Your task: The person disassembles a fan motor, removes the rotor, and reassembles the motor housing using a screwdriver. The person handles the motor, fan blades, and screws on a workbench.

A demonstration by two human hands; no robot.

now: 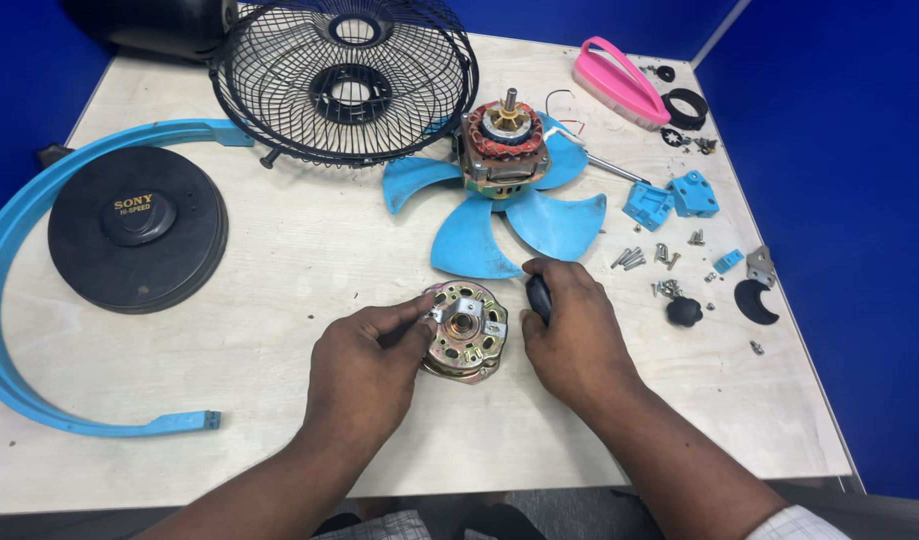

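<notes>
Low in the middle of the frame, a round, brass-coloured stamped-metal motor end plate lies flat on the pale wooden table. It has ventilation slots around its rim and a bearing hub at its centre. The left hand closes on its left edge, thumb and fingertips pinching the rim and a small silvery bracket on top. Just right of the plate, the right hand wraps around a black tool handle; the working end of the tool is hidden, so I cannot tell what it touches.

The plate looks like rigid sheet steel: stiff, moderately heavy for its size, and unlikely to bend under finger pressure. Its plated surface probably feels smooth and a little slippery, and the slot edges may be sharp. The outer rim seems the safest place to hold it, with fingers spread on opposite sides and kept away from the hub and the bracket.

Above it, near the centre of the frame, a blue plastic five-bladed fan lies under a motor core with copper windings and an upright shaft. A black wire fan guard sits at upper centre, and a black round base disc at left lies inside a curved blue plastic ring section. Loose silver screws and blue plastic brackets are scattered at right.
</notes>
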